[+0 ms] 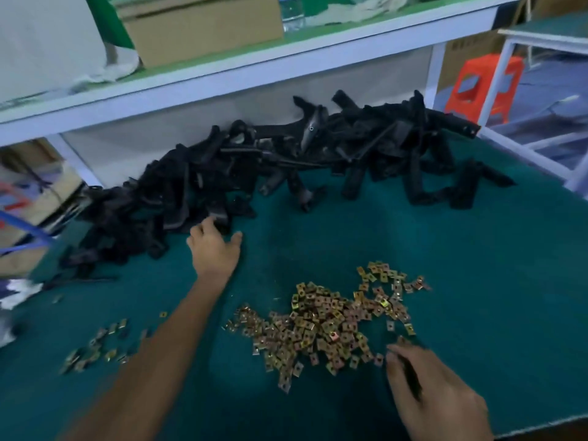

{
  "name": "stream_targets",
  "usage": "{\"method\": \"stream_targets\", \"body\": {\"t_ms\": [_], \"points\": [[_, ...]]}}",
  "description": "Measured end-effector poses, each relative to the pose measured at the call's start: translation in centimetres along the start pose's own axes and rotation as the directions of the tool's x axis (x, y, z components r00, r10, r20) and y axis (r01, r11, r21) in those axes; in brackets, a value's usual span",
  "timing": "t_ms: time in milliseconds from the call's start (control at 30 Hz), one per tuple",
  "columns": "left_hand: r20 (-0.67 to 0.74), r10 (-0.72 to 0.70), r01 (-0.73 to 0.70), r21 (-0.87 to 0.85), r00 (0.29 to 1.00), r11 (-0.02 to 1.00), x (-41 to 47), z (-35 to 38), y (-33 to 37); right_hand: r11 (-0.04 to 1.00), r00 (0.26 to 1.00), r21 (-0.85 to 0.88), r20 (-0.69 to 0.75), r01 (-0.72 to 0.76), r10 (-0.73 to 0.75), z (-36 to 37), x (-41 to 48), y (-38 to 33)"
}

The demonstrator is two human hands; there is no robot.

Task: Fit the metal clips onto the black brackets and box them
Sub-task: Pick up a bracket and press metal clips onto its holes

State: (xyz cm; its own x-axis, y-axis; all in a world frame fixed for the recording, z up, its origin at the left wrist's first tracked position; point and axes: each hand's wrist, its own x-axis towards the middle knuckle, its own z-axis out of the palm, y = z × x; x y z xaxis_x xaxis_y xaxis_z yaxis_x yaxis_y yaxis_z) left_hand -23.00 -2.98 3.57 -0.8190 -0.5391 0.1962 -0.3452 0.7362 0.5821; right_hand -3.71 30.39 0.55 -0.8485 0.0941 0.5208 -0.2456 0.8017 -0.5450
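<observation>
Green worktop (pixel 445 265) under a shelf (pixel 254 71). Black brackets (pixel 197 186) heaped along back edge, metal clips (pixel 324 323) spilled toward front edge (one heap per hand). Left hand (pixel 213 246) spread wide at bracket heap, empty; right hand (pixel 436 393) curled over clips, grip unreadable.

Left hand (pixel 213 249) at black brackets (pixel 286 160); right hand (pixel 426 386) touching metal clips (pixel 321 319)

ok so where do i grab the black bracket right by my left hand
Pinch the near end of the black bracket, which juts from the pile toward the left hand. Come from the front: its far end seems buried under other brackets.
</observation>
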Motion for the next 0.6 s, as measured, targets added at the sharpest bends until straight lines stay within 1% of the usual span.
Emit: {"method": "stream_targets", "body": {"t_ms": [67, 167, 200, 267, 367, 433, 500, 533, 600], "points": [[-0.010, -0.120, 0.120, 0.008, 0.993, 0.993, 2.6, 0.4, 0.0, 1.000, 1.000, 0.001, -0.016, 0.022, -0.022, 0.3, 0.1, -0.1], [0.049, -0.264, 0.258, 0.100, 0.963, 0.961, 5.7, 0.8, -0.5, 1.000, 1.000, 0.019, -0.008, 0.003, -0.003, 0.6, 0.2, -0.1], [0.066, -0.294, 0.286, 0.101, 0.954, 0.953, 6.5, 0.8, -0.7, 1.000, 1.000, 0.021, 0.007, 0.006, -0.006, 0.7, 0.1, 0.0], [0.061, -0.321, 0.319, 0.034, 0.945, 0.947, 7.4, 0.9, -0.7, 0.999, 1.000, 0.025, 0.012, 0.022, -0.022, 0.8, 0.1, 0.1], [-0.019, -0.267, 0.262, -0.136, 0.964, 0.956, 6.3, 0.4, -0.2, 1.000, 1.000, 0.013, -0.010, 0.016, -0.016, 0.8, 0.2, 0.0], [0.025, -0.200, 0.197, -0.324, 0.979, 0.925, 4.0, -0.2, 0.1, 1.000, 1.000, -0.014, -0.021, 0.015, -0.015, 0.8, 0.1, -0.1], [0.094, -0.138, 0.167, -0.537, 0.986, 0.827, 1.1, -1.5, 0.6, 0.998, 0.999, -0.049, -0.034, 0.033, -0.035, 0.8, 0.1, -0.1], [0.120, -0.110, 0.161, -0.613, 0.987, 0.773, -0.4, -2.3, 0.7, 0.998, 0.999, -0.056, -0.029, 0.042, -0.044, 0.8, 0.0, 0.0], [0.195, -0.061, 0.183, -0.703, 0.979, 0.687, -3.1, -3.8, 1.0, 0.997, 0.999, -0.060, -0.014, 0.048, -0.049, 0.8, -0.1, 0.2]]}}
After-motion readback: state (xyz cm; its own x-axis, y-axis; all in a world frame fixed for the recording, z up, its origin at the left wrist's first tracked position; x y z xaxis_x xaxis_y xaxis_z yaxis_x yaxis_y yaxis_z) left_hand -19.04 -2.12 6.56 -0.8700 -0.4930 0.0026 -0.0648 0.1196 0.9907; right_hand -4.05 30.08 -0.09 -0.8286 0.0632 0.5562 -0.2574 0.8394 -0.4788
